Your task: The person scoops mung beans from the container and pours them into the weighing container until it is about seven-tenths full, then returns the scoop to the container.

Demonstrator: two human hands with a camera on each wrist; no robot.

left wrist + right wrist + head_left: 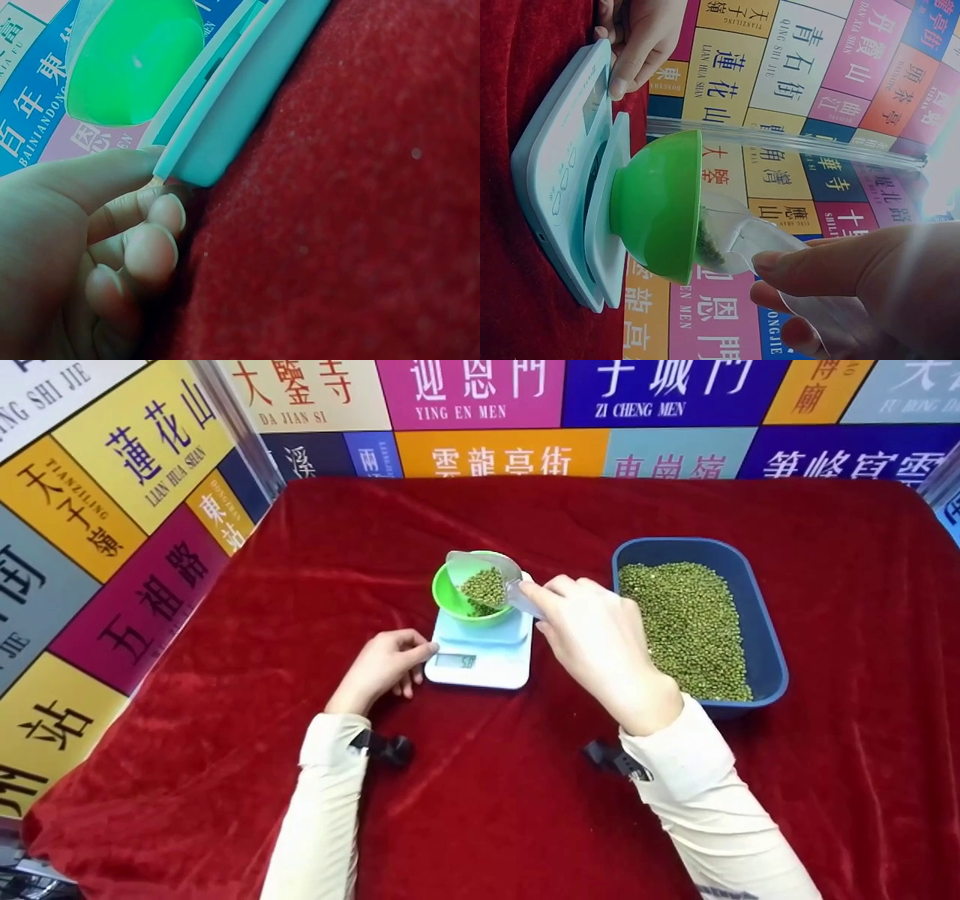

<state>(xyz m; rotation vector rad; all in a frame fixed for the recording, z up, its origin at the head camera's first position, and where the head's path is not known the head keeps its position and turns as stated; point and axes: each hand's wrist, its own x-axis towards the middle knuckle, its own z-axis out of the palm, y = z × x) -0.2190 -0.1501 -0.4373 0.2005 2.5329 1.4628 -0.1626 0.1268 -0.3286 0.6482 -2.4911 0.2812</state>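
Note:
My right hand (600,641) grips the handle of a clear plastic scoop (772,237), thumb on top. The scoop is tilted over a green bowl (651,196), its front part inside the rim. Green mung beans (484,586) lie in the scoop, with more beans below in the bowl. The bowl stands on a white kitchen scale (487,675), whose display (456,661) seems to read 58. At the scale's near left corner, my left hand (384,660) pinches the edge, thumb on top and the other fingers (152,251) curled beside and below it.
Right of the scale stands a deep blue tub (772,664) holding many mung beans (686,630). A red velvet cloth (465,787) covers the table. Panels with printed characters (499,454) rise behind and on the left.

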